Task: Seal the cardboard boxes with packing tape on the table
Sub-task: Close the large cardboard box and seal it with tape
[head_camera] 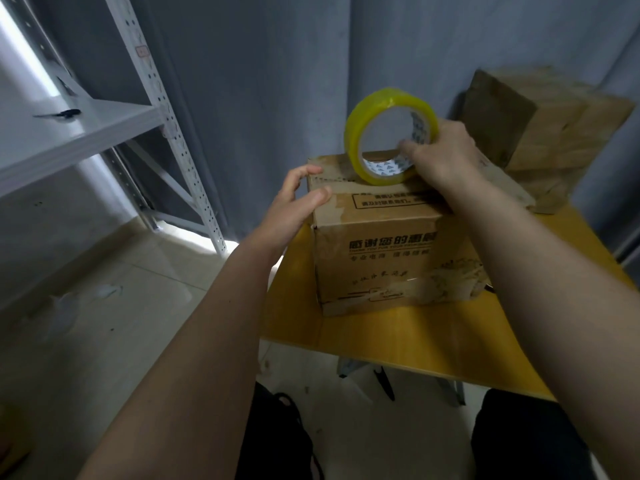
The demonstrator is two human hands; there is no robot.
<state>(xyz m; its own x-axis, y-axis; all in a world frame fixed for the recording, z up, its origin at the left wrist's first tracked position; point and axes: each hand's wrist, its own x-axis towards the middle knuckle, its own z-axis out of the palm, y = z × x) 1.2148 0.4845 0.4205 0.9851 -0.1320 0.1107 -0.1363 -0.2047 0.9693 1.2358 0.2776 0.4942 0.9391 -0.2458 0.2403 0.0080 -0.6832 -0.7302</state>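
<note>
Your right hand (445, 157) grips the tape roll (388, 133) upright on the box (391, 247); your left hand (294, 206) rests open-fingered against its top left corner.

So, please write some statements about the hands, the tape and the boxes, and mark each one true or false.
1. The right hand holds the tape roll upright on the near box. True.
2. The left hand holds scissors. False: it rests on the box's left top corner.
3. A second box stands behind, to the right. True.
4. The table is white. False: it is yellow.
</note>
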